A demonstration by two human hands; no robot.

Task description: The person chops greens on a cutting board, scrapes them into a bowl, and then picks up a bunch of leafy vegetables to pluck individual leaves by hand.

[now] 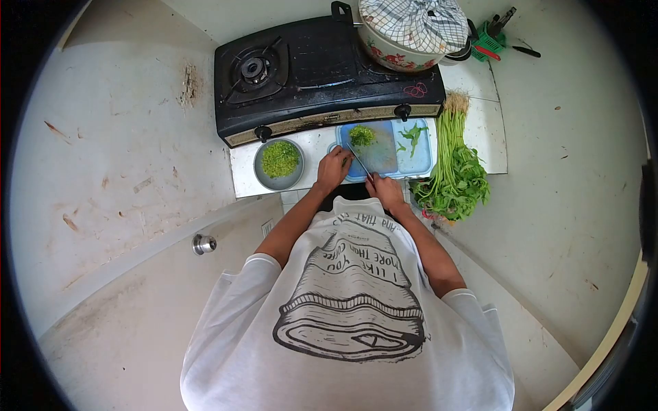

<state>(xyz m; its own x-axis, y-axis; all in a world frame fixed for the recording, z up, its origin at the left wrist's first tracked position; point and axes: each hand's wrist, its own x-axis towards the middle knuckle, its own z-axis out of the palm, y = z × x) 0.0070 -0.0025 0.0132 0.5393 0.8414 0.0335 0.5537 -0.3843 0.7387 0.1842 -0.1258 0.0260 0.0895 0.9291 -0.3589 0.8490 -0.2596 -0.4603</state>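
Note:
My right hand [386, 190] is closed around the handle of a knife [360, 162], whose blade points up and left over a blue cutting board [384, 159]. At the board's left edge, my left hand [334, 167] has its fingers bent together close to the blade. Whatever is under those fingers is hidden. A small heap of chopped greens [362, 135] lies just beyond the knife tip. Some loose leaves [413, 136] rest on the lighter right part of the board. Left of my left hand stands a grey bowl [258, 169] filled with finely chopped greens [280, 159].
Behind the board is a black two-burner stove [315, 65]. A flowered pot [404, 55] under a checked cloth [415, 20] sits on its right side. A large bundle of leafy stalks [452, 151] lies at right. A green basket [490, 41] holds utensils in the corner.

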